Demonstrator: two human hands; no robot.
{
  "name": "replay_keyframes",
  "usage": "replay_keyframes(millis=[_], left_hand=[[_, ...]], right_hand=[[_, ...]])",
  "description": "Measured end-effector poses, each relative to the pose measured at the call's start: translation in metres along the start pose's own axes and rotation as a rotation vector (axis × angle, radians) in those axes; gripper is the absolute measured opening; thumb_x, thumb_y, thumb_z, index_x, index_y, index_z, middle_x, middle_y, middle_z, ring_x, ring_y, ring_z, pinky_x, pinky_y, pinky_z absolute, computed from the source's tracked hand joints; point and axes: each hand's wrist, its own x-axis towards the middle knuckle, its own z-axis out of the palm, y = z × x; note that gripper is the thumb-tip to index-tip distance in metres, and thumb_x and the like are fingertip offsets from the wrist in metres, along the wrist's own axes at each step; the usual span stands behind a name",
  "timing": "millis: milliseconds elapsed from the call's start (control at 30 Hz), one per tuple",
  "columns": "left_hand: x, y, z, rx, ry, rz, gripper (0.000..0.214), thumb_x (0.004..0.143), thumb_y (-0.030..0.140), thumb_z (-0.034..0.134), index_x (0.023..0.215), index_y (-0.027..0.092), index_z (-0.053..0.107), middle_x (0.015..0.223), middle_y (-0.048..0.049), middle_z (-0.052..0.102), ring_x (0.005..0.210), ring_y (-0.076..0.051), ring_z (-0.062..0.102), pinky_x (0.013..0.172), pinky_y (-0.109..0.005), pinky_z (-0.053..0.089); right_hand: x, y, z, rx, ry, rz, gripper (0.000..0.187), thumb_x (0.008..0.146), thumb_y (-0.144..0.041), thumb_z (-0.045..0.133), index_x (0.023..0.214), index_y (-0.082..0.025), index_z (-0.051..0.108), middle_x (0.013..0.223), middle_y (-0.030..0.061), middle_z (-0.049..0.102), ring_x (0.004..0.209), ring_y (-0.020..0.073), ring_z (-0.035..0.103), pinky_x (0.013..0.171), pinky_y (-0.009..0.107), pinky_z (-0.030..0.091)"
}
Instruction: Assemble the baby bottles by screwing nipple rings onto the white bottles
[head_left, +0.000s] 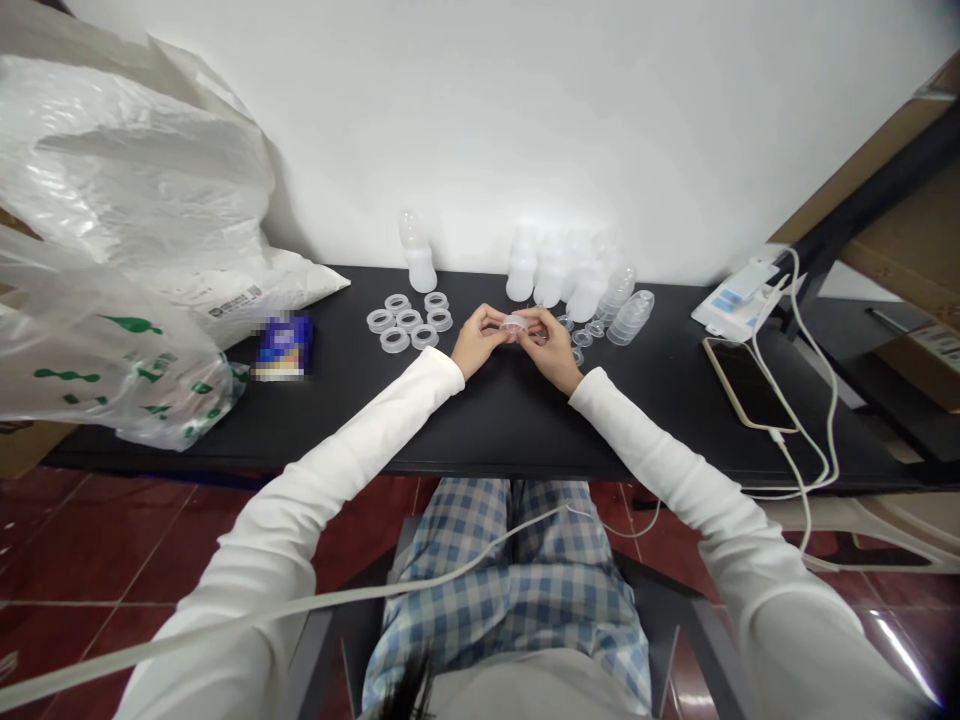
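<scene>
Over the middle of the black table, my left hand (pixel 480 338) and my right hand (pixel 546 346) pinch a translucent bottle collar ring (pixel 514 323) between them, fingers closed at its two sides. Whether a nipple sits inside it is too small to tell. Left of my hands lie several more collar rings (pixel 409 320). Small clear nipples (pixel 582 338) are just beyond my right hand, partly hidden by it. Behind, white baby bottles (pixel 521 268) stand in a group, with stacked clear caps (pixel 630 318) lying to their right. One bottle with a clear cap (pixel 418 255) stands apart at back left.
Large white plastic bags (pixel 142 190) and a blue packet (pixel 285 347) occupy the left side. At the right are a phone (pixel 750 385) on a charging cable, a white plastic package (pixel 735 300) and a shelf with cardboard boxes (pixel 911 235). A white wall rises behind the table.
</scene>
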Motion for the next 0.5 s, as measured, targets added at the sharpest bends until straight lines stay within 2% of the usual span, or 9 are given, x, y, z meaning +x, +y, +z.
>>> replay_keyframes(millis=[167, 300, 500], left_hand=[[-0.0015, 0.0025, 0.0016, -0.008, -0.002, 0.020, 0.033, 0.065, 0.019, 0.084, 0.080, 0.017, 0.054, 0.081, 0.0028, 0.065, 0.074, -0.011, 0.067, 0.079, -0.028, 0.057], [-0.0023, 0.0046, 0.0037, -0.022, 0.011, 0.020, 0.035, 0.066, 0.021, 0.084, 0.077, 0.017, 0.051, 0.077, 0.0040, 0.064, 0.069, -0.009, 0.067, 0.073, -0.026, 0.057], [-0.0043, 0.0064, 0.0060, -0.006, -0.014, 0.023, 0.037, 0.071, 0.028, 0.084, 0.077, 0.017, 0.049, 0.068, 0.0042, 0.064, 0.058, -0.008, 0.064, 0.059, -0.021, 0.053]], right_hand=[[0.0009, 0.0021, 0.0010, 0.049, 0.013, 0.012, 0.043, 0.078, -0.059, 0.073, 0.103, -0.025, 0.064, 0.084, 0.0007, 0.065, 0.076, 0.0156, 0.064, 0.071, 0.031, 0.058], [-0.0004, -0.0003, 0.0023, 0.078, 0.016, 0.019, 0.046, 0.077, -0.061, 0.074, 0.102, -0.025, 0.063, 0.077, -0.0008, 0.063, 0.070, 0.0151, 0.063, 0.063, 0.029, 0.054], [-0.0024, -0.0044, 0.0036, 0.068, 0.028, -0.003, 0.045, 0.079, -0.063, 0.071, 0.100, -0.024, 0.061, 0.068, -0.0041, 0.054, 0.059, 0.0121, 0.055, 0.055, 0.027, 0.048]])
